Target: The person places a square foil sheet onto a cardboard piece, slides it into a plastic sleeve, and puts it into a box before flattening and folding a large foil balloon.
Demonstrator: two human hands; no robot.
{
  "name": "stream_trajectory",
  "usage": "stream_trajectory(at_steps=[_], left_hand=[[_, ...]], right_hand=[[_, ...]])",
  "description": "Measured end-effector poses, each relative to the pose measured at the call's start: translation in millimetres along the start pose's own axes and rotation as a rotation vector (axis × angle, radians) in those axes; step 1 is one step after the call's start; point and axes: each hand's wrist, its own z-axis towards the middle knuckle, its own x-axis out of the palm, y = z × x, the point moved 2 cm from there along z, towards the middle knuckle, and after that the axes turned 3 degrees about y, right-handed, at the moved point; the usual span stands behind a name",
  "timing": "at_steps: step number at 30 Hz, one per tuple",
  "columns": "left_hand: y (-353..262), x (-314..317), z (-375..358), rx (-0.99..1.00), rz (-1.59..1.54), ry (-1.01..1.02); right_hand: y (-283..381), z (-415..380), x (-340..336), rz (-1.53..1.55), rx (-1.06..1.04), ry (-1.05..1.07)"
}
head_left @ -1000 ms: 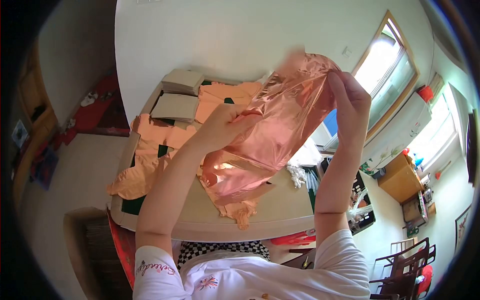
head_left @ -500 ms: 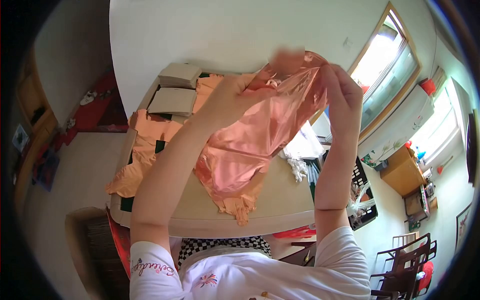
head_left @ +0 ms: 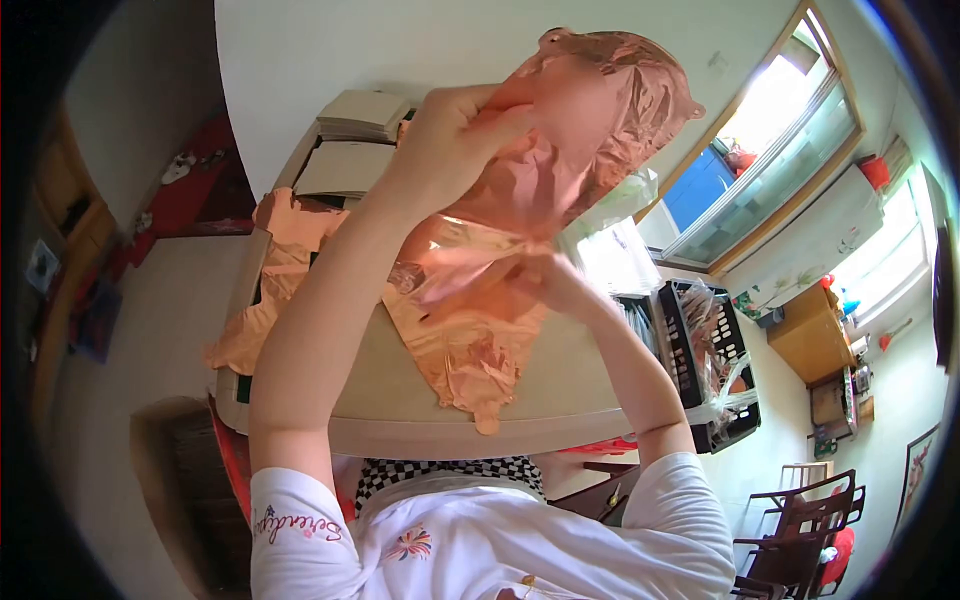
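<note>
A flat, uninflated rose-gold foil balloon (head_left: pixel 500 350) hangs in front of me, its wide crinkled top raised above the table and its narrow tabbed end close to the table's front edge. My left hand (head_left: pixel 455 140) grips the upper left edge, fingers partly hidden by the shiny film. Lower down, my right hand (head_left: pixel 560 285) is closed on the foil near the balloon's middle, where the film is bunched and slightly blurred.
More flat foil balloons (head_left: pixel 285 270) lie on the table's left side. Behind them sit stacks of grey-brown card (head_left: pixel 345 168). White sheets (head_left: pixel 615 260) lie at the right, beside a black crate (head_left: pixel 740 330) with plastic-wrapped items. Dark wooden chairs (head_left: pixel 805 530) stand at lower right.
My right hand has come down from the balloon's top right corner to its middle. My left hand has risen, and the balloon's upper part now spreads higher and wider.
</note>
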Motion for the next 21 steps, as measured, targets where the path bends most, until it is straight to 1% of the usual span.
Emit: stream_trajectory(at_steps=[1,2,4,6,7,9,10,11,14,15,18,21], left_hand=[[-1.8,-1.3,-6.5,0.049,0.057,-0.019],[-4.6,-2.0,-15.0,0.098,0.113,-0.035],[-17.2,-5.0,-44.0,-0.210,0.410,0.068],[12.1,4.3,-85.3,0.194,0.433,0.059],[37.7,14.3,-111.2,0.033,0.244,0.093],[75.5,34.7,-157.9,0.084,0.419,0.145],[88.5,43.8,-174.2,0.311,0.777,0.163],[108.2,51.5,-187.9,0.293,0.791,0.196],[157.3,68.6,-220.2,0.228,0.806,0.271],[163.7,72.0,-223.4,0.204,0.799,0.278],[171.1,75.7,-232.1,0.161,0.814,0.312],[176.1,77.9,-236.1,0.129,0.825,0.324]], right_hand=[[-4.3,5.9,-2.5,-0.009,0.030,-0.122],[-8.4,11.5,-7.3,-0.019,0.072,-0.196],[-12.8,24.8,-23.2,-0.038,0.159,-0.350],[-37.5,40.0,-22.9,-0.122,-0.015,-0.496],[-54.2,46.5,-17.9,-0.164,-0.102,-0.571],[-89.3,57.3,3.1,-0.353,-0.153,-0.608],[-105.4,62.8,13.7,-0.448,-0.178,-0.625],[-120.9,65.1,25.7,-0.446,-0.097,-0.545],[-153.9,66.0,58.5,-0.580,0.018,-0.508],[-150.2,61.8,60.1,-0.523,0.101,-0.405],[-153.6,57.4,71.5,-0.571,0.091,-0.437],[-159.2,58.9,75.3,-0.518,0.120,-0.406]])
